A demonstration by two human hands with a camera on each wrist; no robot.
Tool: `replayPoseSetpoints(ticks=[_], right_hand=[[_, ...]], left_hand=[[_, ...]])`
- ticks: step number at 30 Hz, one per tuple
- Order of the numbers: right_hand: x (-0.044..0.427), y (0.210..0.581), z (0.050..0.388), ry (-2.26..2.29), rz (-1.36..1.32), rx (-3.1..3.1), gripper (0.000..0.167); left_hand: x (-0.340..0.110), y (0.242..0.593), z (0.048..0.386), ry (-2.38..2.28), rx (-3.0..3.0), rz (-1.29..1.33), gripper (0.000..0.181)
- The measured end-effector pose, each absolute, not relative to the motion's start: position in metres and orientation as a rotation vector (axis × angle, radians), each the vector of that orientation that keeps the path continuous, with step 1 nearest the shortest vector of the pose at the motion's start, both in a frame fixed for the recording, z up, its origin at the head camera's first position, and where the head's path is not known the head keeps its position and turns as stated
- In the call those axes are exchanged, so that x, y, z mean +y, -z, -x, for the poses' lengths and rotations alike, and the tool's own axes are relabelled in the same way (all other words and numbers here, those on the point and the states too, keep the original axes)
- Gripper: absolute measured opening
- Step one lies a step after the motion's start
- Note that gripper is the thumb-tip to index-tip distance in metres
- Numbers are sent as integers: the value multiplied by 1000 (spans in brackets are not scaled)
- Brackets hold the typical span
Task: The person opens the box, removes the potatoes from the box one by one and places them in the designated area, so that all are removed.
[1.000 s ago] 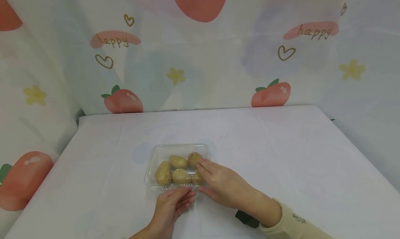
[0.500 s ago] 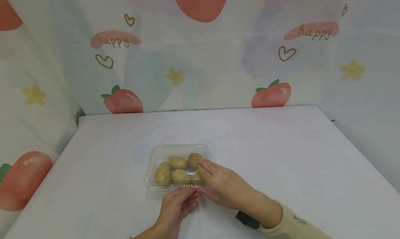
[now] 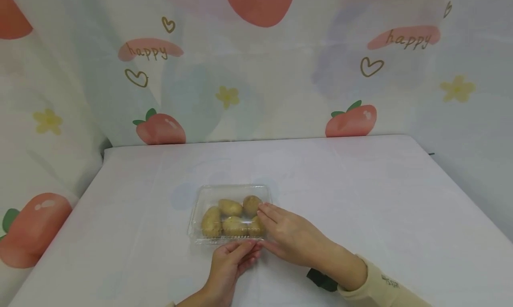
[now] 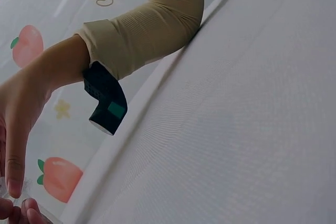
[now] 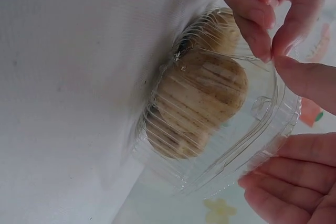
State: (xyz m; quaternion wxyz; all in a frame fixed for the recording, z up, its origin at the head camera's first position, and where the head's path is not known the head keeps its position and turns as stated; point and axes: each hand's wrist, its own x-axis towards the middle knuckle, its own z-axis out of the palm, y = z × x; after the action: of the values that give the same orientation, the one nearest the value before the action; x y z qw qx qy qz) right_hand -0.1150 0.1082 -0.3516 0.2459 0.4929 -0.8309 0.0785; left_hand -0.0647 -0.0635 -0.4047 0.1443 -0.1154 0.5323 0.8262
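A clear plastic clamshell box (image 3: 200, 195) with several potatoes (image 3: 211, 222) inside sits on the white-covered table, its lid down. At its front edge, near the right corner, my left hand (image 3: 234, 260) pinches the rim between thumb and fingers, as the right wrist view also shows. My right hand (image 3: 290, 235) lies over the box's right side, fairly straight fingers (image 5: 286, 182) resting on the lid. Its thumb (image 5: 310, 80) touches the front rim close to the left fingertips. The right fingers hide part of the potatoes at that end. In the left wrist view, the box is mostly cut off.
A white cloth (image 3: 340, 186) covers the table, and a printed fabric backdrop (image 3: 272, 84) with peaches and hearts rises behind and at both sides. A dark wrist-worn device (image 4: 107, 98) hangs under the right forearm, beside a beige sleeve (image 4: 147, 35).
My left hand has slid a little to the right along the box's front rim, closer to the right thumb. The right hand and the box stay nearly in place.
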Motion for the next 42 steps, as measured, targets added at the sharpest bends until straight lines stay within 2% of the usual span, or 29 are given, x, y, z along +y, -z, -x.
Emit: replayPoseSetpoints(ticks=[15, 19, 23, 27, 30, 42], right_hand=[[113, 351, 120, -96, -1366, -2214, 55], [112, 351, 122, -60, -1396, -2140, 48], [111, 349, 125, 16, -1431, -1966, 29], [112, 341, 128, -19, -1375, -1873, 40], [114, 336, 129, -94, -1348, -1896, 42], [114, 336, 132, -203, -1343, -1909, 40]], left_hand=[[-62, 407, 66, -2433, 1497, 291, 21], [-63, 408, 66, -2440, 1489, 275, 22], [-64, 409, 66, -2441, 1487, 254, 20], [-65, 410, 66, -2426, 1508, 254, 20], [-64, 411, 66, -2419, 1520, 268, 21], [-63, 410, 67, -2416, 1519, 290, 25]])
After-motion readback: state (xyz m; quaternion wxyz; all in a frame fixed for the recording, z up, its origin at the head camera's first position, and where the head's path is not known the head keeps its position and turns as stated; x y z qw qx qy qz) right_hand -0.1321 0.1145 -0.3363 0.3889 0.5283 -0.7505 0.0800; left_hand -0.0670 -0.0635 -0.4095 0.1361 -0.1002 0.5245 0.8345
